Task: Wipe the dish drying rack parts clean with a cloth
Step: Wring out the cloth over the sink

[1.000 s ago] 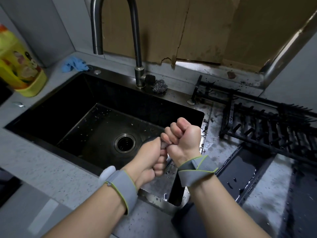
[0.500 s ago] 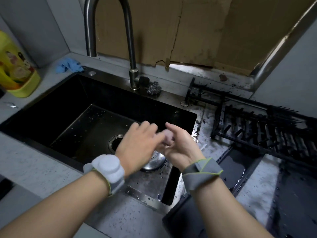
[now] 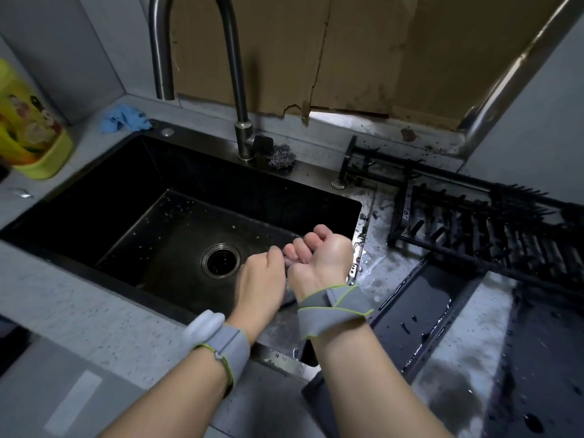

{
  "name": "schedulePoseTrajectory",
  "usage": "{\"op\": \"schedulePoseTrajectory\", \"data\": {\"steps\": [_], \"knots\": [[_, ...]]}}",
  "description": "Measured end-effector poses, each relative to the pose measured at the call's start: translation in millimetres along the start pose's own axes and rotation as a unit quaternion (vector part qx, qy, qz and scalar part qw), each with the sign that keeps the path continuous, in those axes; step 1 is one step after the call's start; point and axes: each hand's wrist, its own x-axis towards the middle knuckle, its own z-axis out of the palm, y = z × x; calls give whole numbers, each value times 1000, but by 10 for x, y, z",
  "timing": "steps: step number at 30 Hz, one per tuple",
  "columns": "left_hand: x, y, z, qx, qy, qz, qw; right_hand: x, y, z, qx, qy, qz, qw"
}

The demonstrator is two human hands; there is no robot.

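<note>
Head view: left hand [image 3: 264,281] and right hand [image 3: 319,257], both fists clenched around a barely visible cloth [image 3: 289,263] over the sink [image 3: 94,197].

A pale speckled countertop [image 3: 79,314] wraps round a black sink [image 3: 104,197] sunk into it, and its right-hand stretch is wet and splashed. At the back left corner lies a crumpled blue cloth [image 3: 124,121], with a yellow bottle [image 3: 28,128] standing further left and a steel scouring ball [image 3: 282,155] beside the base of the tap [image 3: 243,143]. To the right of the sink a black dish rack [image 3: 486,229] lies on the counter, and just in front of it a black drip tray [image 3: 414,314] beaded with water.
</note>
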Motion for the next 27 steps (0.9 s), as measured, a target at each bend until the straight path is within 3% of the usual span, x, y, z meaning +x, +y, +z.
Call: {"op": "schedulePoseTrajectory", "data": {"steps": [3,5,8,13,18,19,21,22,24,27], "knots": [[28,109,14,-110,-73,-129,983,-14,-18,-17,-35,-64,-37,997],[-17,162,2,-200,-127,-214,948,-21,-25,-44,-63,-111,-58,990],[-44,149,-13,-275,-191,-255,907,17,-27,-92,-91,-189,-65,976],[1,76,-81,-328,-238,-243,882,135,-108,-161,-91,-283,-31,954],[31,135,-220,-326,-216,-88,916,193,-288,-196,-83,-293,-11,952],[78,105,-244,-272,-198,-27,941,206,-327,-201,-108,-284,-15,953],[206,30,-292,-31,-120,120,985,229,-383,-227,-191,-233,-15,953],[297,-4,-306,135,-45,195,970,220,-401,-232,-236,-197,2,952],[392,-10,-334,365,59,327,870,191,-370,-218,-283,-148,64,945],[347,2,-281,461,24,475,749,276,-248,-134,-237,-121,121,956]]}}
